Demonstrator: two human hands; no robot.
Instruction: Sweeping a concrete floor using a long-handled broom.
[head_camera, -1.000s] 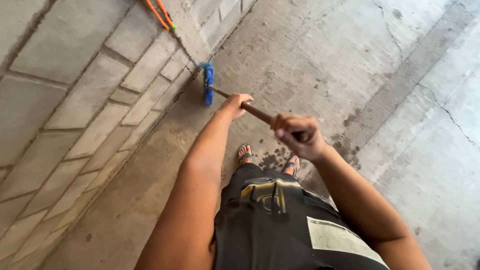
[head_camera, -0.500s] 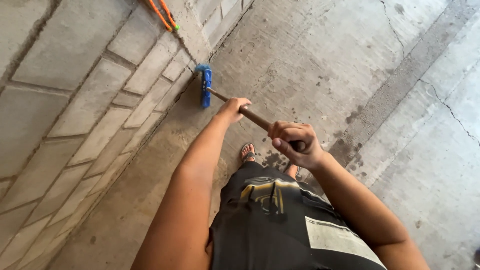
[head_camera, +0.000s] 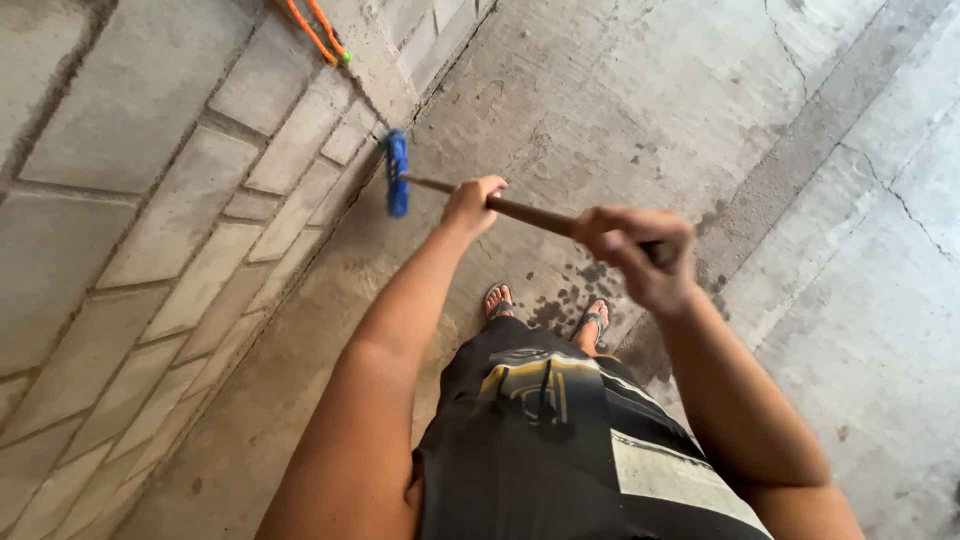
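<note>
the person stands on the concrete floor (head_camera: 640, 90) with a long-handled brush — brown wooden handle (head_camera: 530, 213), blue head (head_camera: 397, 172). left hand (head_camera: 472, 203) is wrapped shut around the handle partway down, nearer the head; right hand (head_camera: 637, 250) is closed in a fist over the upper end, blurred, so finger detail is unclear. two spaced grips likely give leverage: the far hand steers, the near hand drives.

long axis of the handle runs from the right hand away toward the block wall (head_camera: 150, 200), slanting down to the floor. the head sits crosswise to the handle, right at the foot of the wall, bristles toward the wall-floor seam. sandalled feet (head_camera: 495, 302) are well back from the wall, beside dark spots on the floor. an orange cord (head_camera: 318, 28) hangs on the wall beyond the head.
</note>
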